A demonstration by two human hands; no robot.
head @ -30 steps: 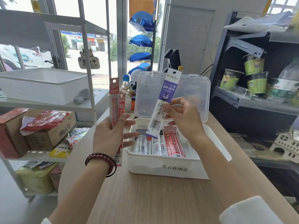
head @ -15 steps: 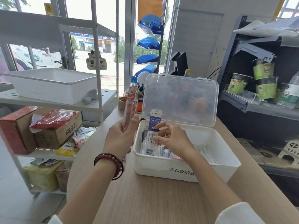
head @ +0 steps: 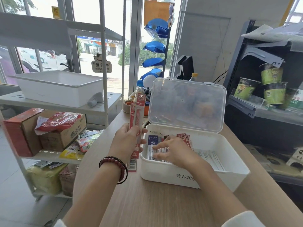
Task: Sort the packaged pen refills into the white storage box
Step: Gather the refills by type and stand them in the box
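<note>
The left hand (head: 129, 141) was raised at centre frame, just left of the box (head: 165, 175), its fingers curled round the red packs (head: 138, 112). These were held upright, with their tops rising in front of a bottle (head: 139, 83) and their barcoded ends hanging below the hand. A bracelet (head: 114, 167) was worn on that wrist.

The right hand (head: 174, 151) was reached into the box from the lower right, palm down, with the fingers spread and laid on the refills — nothing was pinched. A blue pack (head: 153, 140) lay flat at the box's left end and was touched by the fingertips (head: 155, 146). Red refills (head: 184, 138) lay behind the hand.

The middle packs were covered by the right hand, and the box's front lettering was partly hidden by the forearm. The print on the packs was too blurred to be read. The lid (head: 188, 104) stood open — what lay behind its clouded plastic could not be made out. Both sleeves were cut off at the bottom edge of the frame.
</note>
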